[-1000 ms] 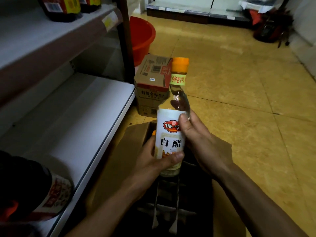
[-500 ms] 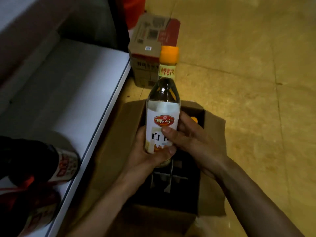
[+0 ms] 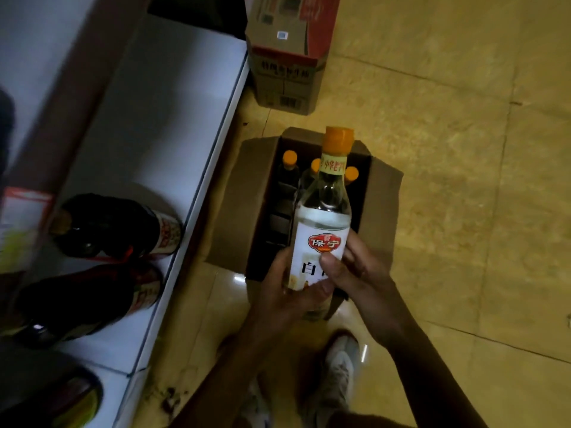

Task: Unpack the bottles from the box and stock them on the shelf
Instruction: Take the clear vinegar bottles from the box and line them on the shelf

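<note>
Yellowish floor tiles (image 3: 448, 97) fill the right of the view, dimly lit, with a white shelf (image 3: 173, 118) running down the left side. An open cardboard box (image 3: 381, 211) sits on the floor just beside the shelf's front edge, its flaps folded outward.

Both hands hold one white vinegar bottle (image 3: 321, 230) above the near part of the box, roughly upright, with its orange cap (image 3: 338, 140) pointing away from the person. The bottle is clear glass or plastic with clear liquid, a white label bearing a red logo and a yellow band at the neck. The left hand (image 3: 287, 291) is wrapped round the lower left of the bottle, thumb lying across the bottom of the label. The right hand (image 3: 361, 273) grips the right side, fingers curled behind and thumb pressed on the front of the label.

Inside the box, three more orange-capped bottles (image 3: 289, 157) stand along the far wall, and cardboard dividers (image 3: 278, 223) show in the dark nearer cells.

Two dark bottles (image 3: 114, 225) with red and white labels sit on the shelf near its front edge. A closed carton (image 3: 287, 57) with printed sides stands on the floor beyond the box, against the shelf's end. A pale shoe (image 3: 340, 366) shows under the forearms.
</note>
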### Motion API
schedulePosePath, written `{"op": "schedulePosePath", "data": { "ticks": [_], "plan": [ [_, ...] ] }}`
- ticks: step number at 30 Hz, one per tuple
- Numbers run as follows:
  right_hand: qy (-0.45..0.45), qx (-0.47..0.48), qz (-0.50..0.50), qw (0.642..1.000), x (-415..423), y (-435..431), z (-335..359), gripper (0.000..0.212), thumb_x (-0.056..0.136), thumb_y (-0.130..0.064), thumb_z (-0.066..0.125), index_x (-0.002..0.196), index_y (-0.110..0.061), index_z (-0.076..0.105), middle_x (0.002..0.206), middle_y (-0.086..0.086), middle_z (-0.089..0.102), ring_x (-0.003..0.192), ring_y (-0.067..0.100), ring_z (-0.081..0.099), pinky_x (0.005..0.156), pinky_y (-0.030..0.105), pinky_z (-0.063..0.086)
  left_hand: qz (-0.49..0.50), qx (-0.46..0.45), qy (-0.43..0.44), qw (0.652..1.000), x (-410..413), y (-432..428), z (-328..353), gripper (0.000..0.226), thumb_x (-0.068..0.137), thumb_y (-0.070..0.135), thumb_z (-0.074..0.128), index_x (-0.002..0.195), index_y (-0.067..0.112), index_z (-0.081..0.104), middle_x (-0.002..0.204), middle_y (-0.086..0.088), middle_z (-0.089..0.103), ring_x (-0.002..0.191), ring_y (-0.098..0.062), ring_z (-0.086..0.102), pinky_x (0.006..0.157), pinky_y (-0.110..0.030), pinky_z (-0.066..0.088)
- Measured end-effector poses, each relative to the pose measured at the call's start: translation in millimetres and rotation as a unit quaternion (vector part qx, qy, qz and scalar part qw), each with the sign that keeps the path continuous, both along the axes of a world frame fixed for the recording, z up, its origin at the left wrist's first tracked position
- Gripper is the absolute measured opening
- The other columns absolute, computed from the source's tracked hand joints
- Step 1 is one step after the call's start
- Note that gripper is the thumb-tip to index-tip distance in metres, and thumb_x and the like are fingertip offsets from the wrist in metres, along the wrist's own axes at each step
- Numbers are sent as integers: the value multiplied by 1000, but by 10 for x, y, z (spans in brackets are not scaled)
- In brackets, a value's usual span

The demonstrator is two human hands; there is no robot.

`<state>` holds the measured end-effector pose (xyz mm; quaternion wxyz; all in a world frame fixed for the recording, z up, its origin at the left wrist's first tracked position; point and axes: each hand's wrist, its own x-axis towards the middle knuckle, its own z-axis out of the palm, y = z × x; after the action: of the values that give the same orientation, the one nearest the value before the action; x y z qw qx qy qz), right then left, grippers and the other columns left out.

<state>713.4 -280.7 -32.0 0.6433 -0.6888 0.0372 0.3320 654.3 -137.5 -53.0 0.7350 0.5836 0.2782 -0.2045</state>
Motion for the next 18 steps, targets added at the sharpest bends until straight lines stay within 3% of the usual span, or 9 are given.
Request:
{"op": "schedulePosePath", "data": {
  "ticks": [5, 12, 18],
  "plan": [
    [20, 13, 3, 1000, -198, -49, 759, 44, 94, -24, 59, 137, -17, 55, 121, -1, 75, 111, 15, 72, 86, 26, 59, -21, -8, 32, 999, -220, 24, 751, 73, 77, 33, 86, 141, 26, 51, 125, -3, 72, 113, -23, 71, 89, -42, 60],
    [21, 1, 48, 999, -172, -116, 2255, 48, 98, -33, 59, 145, -27, 51, 131, -4, 71, 120, 14, 68, 100, 42, 57, -6, -5, 10, 1000, -300, -7, 2313, 55, 90, 12, 73, 139, 26, 54, 125, 1, 73, 117, -17, 69, 97, -39, 58],
    [1, 12, 68, 998, -130, -167, 3531, 50, 97, -32, 58, 147, -30, 50, 132, -8, 70, 122, 11, 67, 104, 43, 55, -8, 15, -21, 1000, -319, -17, 3652, 51, 89, 18, 77, 135, 29, 58, 124, 0, 73, 116, -19, 69, 96, -40, 59]
  ]
}}
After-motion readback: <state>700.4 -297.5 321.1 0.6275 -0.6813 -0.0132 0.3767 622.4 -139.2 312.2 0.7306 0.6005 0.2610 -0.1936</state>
